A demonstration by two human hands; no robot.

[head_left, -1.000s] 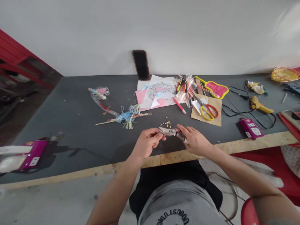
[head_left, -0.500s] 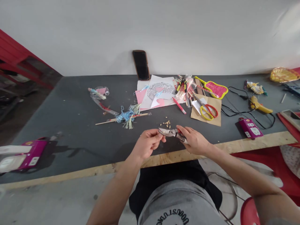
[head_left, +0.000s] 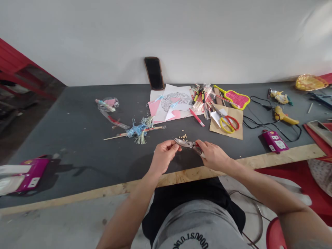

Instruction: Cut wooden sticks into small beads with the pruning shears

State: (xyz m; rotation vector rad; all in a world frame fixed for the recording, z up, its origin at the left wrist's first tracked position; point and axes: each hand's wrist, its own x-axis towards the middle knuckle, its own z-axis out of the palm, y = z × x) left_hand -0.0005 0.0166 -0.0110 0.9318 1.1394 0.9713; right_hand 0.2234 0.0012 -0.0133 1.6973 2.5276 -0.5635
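Observation:
My right hand [head_left: 213, 154] is wrapped round the handles of a pair of pruning shears [head_left: 184, 143], whose metal blades point left. At the blade tips, my left hand [head_left: 166, 154] is closed in a pinch; whatever sits between its fingertips is too small or hidden to make out. Several small pale cut pieces [head_left: 184, 136] lie on the dark table just beyond the shears. Left of them rests a blue and cream tassel bundle [head_left: 138, 130] together with a thin wooden stick [head_left: 114, 137].
Papers with a dragon drawing [head_left: 172, 102], scissors [head_left: 228, 123] on brown card, and a red pen [head_left: 196, 117] lie behind my hands. A phone [head_left: 154, 73] leans on the wall. Rightward are a yellow glue gun [head_left: 285, 116], its cable and a purple power socket [head_left: 275, 141].
Both hands and the shears stay almost in place at the table's front. The view has shifted slightly, and the shear blades look more closed than before.

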